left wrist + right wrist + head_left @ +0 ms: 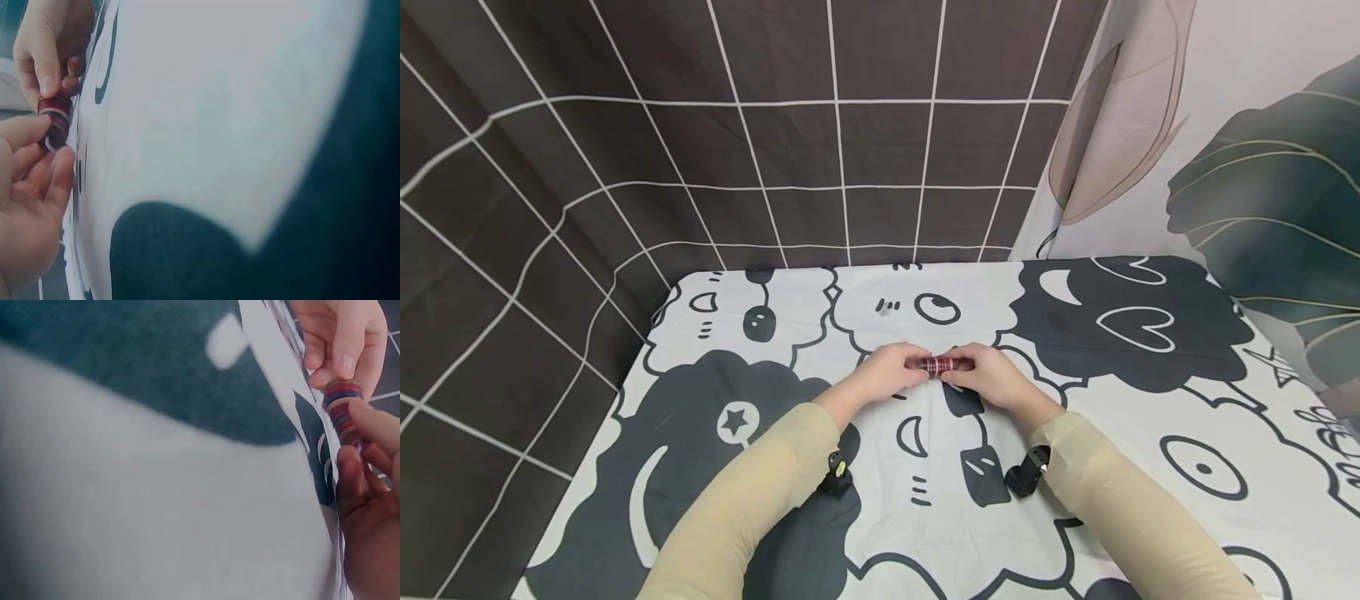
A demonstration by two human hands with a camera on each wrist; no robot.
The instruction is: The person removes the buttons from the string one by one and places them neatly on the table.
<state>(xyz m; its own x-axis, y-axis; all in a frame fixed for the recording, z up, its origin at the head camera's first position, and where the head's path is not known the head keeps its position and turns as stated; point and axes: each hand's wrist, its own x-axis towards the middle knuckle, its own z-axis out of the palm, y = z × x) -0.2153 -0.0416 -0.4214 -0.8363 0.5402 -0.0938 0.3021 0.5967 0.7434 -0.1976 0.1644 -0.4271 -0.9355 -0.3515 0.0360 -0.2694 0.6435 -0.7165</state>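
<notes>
A short stack of thin bands (938, 367) in red, dark and pale colours, looking like hair ties, lies sideways between both hands over the patterned cloth. My left hand (891, 371) pinches its left end with thumb and fingers. At the other end, the thumb and fingers of my right hand (988, 375) hold the stack. Close up in the left wrist view, the bands (55, 115) sit side by side, with a pale bit showing at the near end. The right wrist view shows the same banded stack (342, 406) between the two thumbs; the fingers hide its ends.
A black-and-white cartoon cloth (910, 525) covers the surface under the hands. Behind and to the left hangs a dark curtain (790, 142) with a white grid. A leaf-patterned curtain (1262, 183) hangs at the right. Dark wrist cameras (1028, 472) sit on the sleeves.
</notes>
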